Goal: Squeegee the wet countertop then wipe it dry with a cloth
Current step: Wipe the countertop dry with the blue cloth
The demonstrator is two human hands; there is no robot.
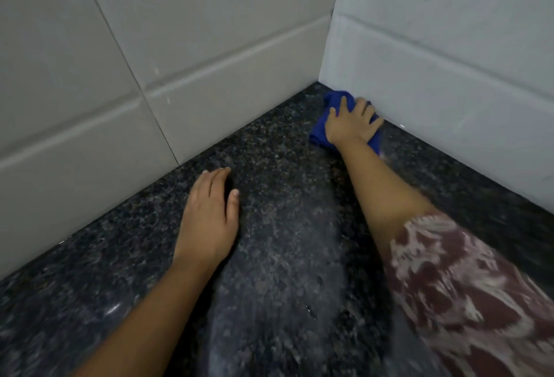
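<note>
A dark speckled granite countertop fills the lower part of the view and runs into a tiled corner. My right hand presses a bunched blue cloth flat on the counter close to that corner, against the right wall. My left hand rests palm down on the counter to the left, fingers together, holding nothing. A paler, hazy streak shows on the stone between my two arms. No squeegee is in view.
White tiled walls rise on the left and on the right, meeting in a corner at the back. My patterned maroon sleeve covers the lower right.
</note>
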